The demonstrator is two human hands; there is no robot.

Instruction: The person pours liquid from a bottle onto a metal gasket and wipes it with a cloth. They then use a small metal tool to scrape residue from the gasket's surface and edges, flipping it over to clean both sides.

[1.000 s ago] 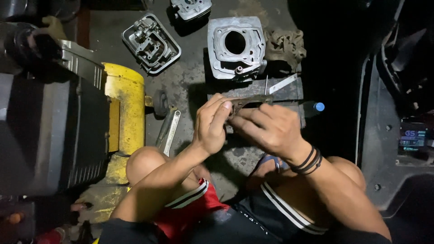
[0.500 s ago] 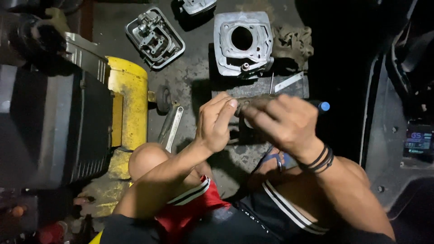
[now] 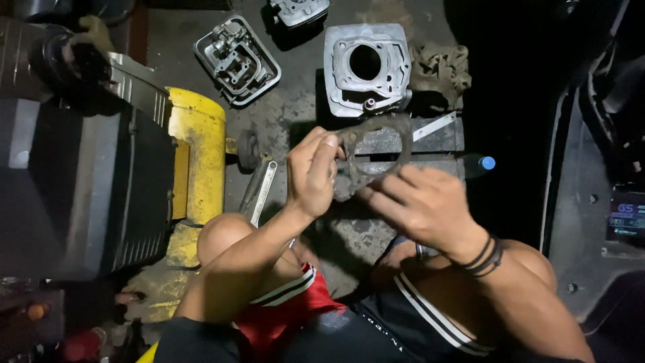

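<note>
Gripping a thin dark gasket together, left hand and right hand close on it, near the cylinder block.

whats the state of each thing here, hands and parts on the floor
left hand: gripping the gasket's left edge
right hand: holding the gasket's lower right
gasket: thin, dark, held up off the floor
cylinder block: on the floor, bore facing up
wrench: lying flat, untouched
rag: crumpled beside the block
</note>
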